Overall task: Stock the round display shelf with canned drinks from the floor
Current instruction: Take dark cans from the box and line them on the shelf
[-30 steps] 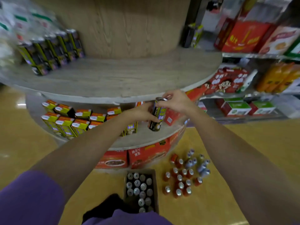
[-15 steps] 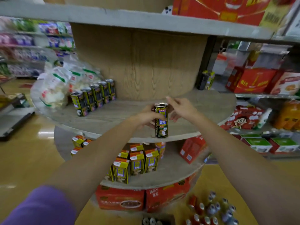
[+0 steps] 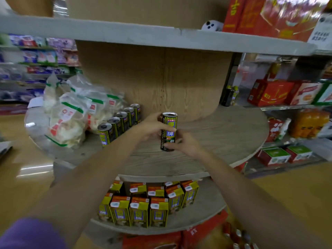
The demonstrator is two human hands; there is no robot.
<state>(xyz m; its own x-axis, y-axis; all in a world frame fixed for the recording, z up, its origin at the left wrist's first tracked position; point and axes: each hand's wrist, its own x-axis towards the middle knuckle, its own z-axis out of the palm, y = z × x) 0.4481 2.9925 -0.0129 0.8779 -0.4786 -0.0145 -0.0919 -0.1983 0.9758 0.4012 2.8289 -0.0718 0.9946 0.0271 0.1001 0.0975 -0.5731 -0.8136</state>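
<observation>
Bags of white snacks point(image 3: 69, 121) far left on the middle shelf point(image 3: 224, 141), then row of five matching cans point(image 3: 119, 123) running diagonally back toward the wooden core point(image 3: 154, 81). Centre: can point(image 3: 168, 132) upright, base on or just above the shelf boards, contact not resolvable, well right of the row and near the front. Left hand point(image 3: 150, 127) wrapped around the upper body from the left; right hand point(image 3: 186, 144) pinching the lower part with fingertips from the right. Both hands clamped on the one can, close together. Placement step in progress, looks like set-down or label alignment, label facing out. Right of that: bare shelf boards, dark cans point(image 3: 230, 96) at the back edge, red gift boxes point(image 3: 269, 92) on a separate wall rack. Lower tier: yellow-green drink cartons point(image 3: 147, 203). Bottom right corner: tops of more cans on the floor point(image 3: 240, 239), blurred. Next move probably: release once seated flat, or slide left to extend the row if meant to join it; then down to the floor for another. Risk: tipping on release if the base is not fully down.
</observation>
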